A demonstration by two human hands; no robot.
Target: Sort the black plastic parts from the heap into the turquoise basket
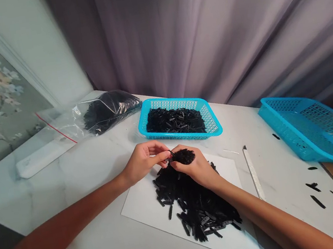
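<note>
My right hand (197, 168) is wrapped round a bundle of thin black pieces (184, 156), their ends fanning out at the top. At the bundle's left side, my left hand (146, 159) pinches one or more slim black pieces between thumb and fingers. Beneath both hands a loose pile of black pieces (198, 207) is spread on a white sheet (141, 206). Behind them stands a blue basket (213, 123) holding many similar black pieces.
A clear zip bag (110, 112) of black material lies at the back left, by a white object (44, 158). To the right are a white-handled craft knife (253, 174), another blue basket (306, 131) and scattered black pieces (318, 201). Purple-grey curtains (171, 35) hang behind.
</note>
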